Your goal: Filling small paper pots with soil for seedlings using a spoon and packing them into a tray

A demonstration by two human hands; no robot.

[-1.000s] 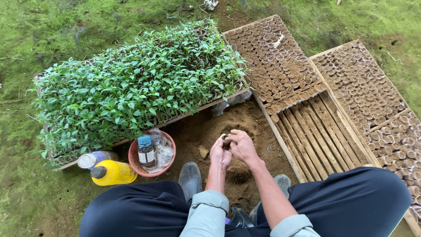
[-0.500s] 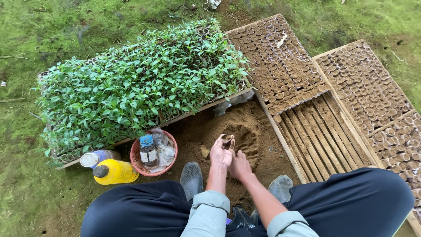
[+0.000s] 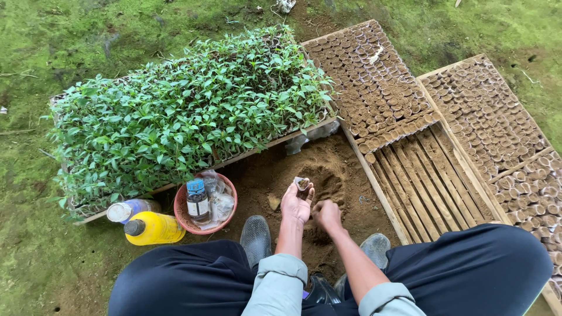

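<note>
My left hand (image 3: 296, 203) holds a small dark seedling pot (image 3: 302, 185) upright at its fingertips, above a heap of loose brown soil (image 3: 325, 175). My right hand (image 3: 326, 215) is curled with knuckles down on the soil just right of the left hand; whether it holds soil I cannot tell. Both forearms wear pale grey-green sleeves. My dark trousers and grey boots (image 3: 256, 235) frame the soil patch.
A wooden tray of green seedlings (image 3: 181, 111) lies at the left. Wooden slatted trays (image 3: 421, 181) with several filled small pots (image 3: 374, 82) stand at the right. A red bowl (image 3: 181, 216) holds a brown bottle (image 3: 198, 200); a yellow bottle (image 3: 153, 228) lies beside it. Grass surrounds everything.
My right hand has come away from the pot and dropped onto the soil. My left hand keeps the pot raised, nearly in the same place.
</note>
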